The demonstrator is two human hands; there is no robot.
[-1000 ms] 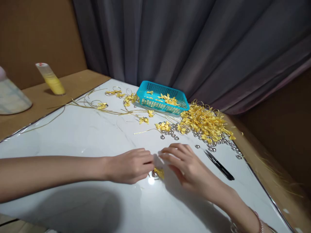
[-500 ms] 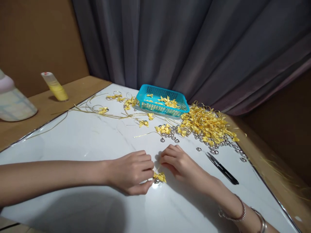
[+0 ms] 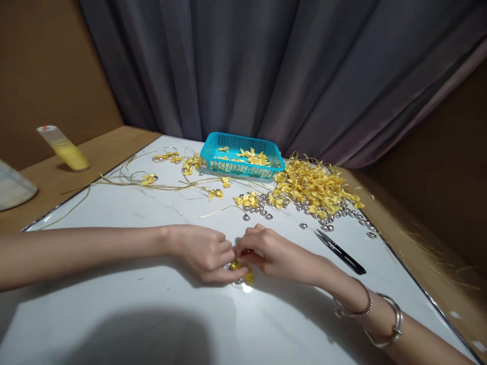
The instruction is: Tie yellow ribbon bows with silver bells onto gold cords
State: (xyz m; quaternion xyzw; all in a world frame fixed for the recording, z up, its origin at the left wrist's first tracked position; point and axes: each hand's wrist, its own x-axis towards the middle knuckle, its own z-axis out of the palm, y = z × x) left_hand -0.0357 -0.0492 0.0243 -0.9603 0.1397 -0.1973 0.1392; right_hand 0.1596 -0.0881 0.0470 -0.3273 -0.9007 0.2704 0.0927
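A small yellow ribbon bow (image 3: 248, 278) with a silver bead (image 3: 239, 280) lies low over the white tabletop between my two hands. My left hand (image 3: 205, 256) is closed at the left of the bow, its fingers curled and one digit stretched across the bead. From the right, my right hand (image 3: 268, 253) pinches at the top of the bow. Its fingertips are partly hidden behind the knuckles, and so is any cord between them. Black thread snips (image 3: 341, 252) lie to the right of my right hand.
Behind my hands stands a turquoise basket (image 3: 242, 169) holding yellow bows. A heap of yellow bows (image 3: 315, 182) with silver beads (image 3: 326, 223) around it lies at the right. Gold cords (image 3: 167, 187) spread at the left. A yellow-filled tube (image 3: 72, 156) stands on the brown surface.
My hands have come closer together over the bow. My right fingertips have moved down from the thin cord to the bow. The whole view has shifted slightly.
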